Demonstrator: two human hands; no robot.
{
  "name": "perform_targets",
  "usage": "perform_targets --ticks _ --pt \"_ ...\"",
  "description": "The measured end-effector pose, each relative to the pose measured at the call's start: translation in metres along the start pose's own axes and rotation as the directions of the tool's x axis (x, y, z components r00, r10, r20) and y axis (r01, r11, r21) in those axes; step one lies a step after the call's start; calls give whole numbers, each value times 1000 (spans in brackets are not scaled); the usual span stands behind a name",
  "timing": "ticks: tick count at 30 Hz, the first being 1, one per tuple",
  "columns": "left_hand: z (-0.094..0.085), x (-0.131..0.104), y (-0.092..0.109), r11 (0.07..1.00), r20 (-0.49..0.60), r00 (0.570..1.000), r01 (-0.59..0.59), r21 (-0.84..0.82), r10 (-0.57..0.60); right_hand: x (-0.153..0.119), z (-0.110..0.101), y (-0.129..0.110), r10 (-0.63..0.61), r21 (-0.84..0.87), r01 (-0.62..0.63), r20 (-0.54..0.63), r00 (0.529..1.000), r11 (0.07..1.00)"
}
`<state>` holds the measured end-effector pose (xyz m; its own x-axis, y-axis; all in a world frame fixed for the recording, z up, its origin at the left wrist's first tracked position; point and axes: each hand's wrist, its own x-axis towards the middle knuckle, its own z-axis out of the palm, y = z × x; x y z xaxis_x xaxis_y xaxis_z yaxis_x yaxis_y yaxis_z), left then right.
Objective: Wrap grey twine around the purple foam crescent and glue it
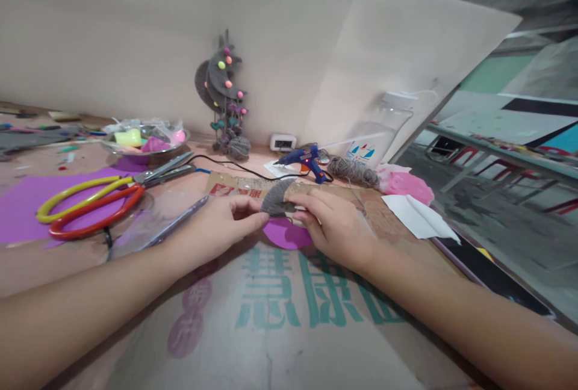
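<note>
Between my two hands is a small grey crescent wrapped in yarn (274, 198). My left hand (230, 219) pinches its left edge between thumb and fingers. On the other side, my right hand (332, 221) has its fingertips closed at the crescent's right side. Just below the crescent shows a purple rounded piece (289, 235), partly covered by it and by my right fingers. Both hands are over a flattened cardboard sheet (271, 354) with green and red print. A blue glue gun (307, 158) with a lit red light stands behind the hands.
Scissors with yellow and red handles (97, 203) lie on purple sheets (18, 203) at left, near a pen (178, 221). Behind are a metal bowl of craft bits (147, 146), a hanging moon ornament (223, 83), a small clock (283, 142), grey yarn (354, 170) and a clear jar (379, 128).
</note>
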<state>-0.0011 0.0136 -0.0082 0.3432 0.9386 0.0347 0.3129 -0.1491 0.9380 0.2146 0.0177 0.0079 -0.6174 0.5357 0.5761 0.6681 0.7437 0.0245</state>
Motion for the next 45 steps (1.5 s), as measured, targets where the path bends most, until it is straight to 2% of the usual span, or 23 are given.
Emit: perform_targets --ticks 3,6,10,14,17,22,28,32,39,42,45 --pt "0 1 -1 1000 6 1000 -4 -2 4 1 1 -2 170 199 -164 -13 985 966" --pt "0 1 -1 1000 26 1000 -4 -27 5 5 4 -5 372 372 -374 82 925 849" --pt "0 0 -1 998 121 993 -6 -65 14 10 6 -9 450 540 -503 238 861 675" --pt "0 0 -1 999 137 990 -20 -39 26 11 6 -9 441 574 -528 298 847 626" --pt "0 1 0 999 124 992 -32 -37 36 10 7 -8 427 555 -510 283 859 657" --pt "0 0 1 997 93 995 -33 66 27 8 9 -9 375 545 -459 265 888 701" --pt "1 -2 2 999 70 997 -33 -12 33 10 7 -9 393 530 -473 265 881 704" --pt "0 0 2 997 95 994 -51 49 47 10 8 -9 384 545 -471 274 882 694" --pt "0 0 -1 998 103 993 -55 -4 55 9 7 -10 369 564 -467 286 884 681" --pt "0 -1 0 997 116 991 -75 28 72 10 5 -10 384 615 -524 358 851 589" --pt "0 -3 2 994 117 990 -84 62 76 11 5 -10 410 707 -592 443 797 387"
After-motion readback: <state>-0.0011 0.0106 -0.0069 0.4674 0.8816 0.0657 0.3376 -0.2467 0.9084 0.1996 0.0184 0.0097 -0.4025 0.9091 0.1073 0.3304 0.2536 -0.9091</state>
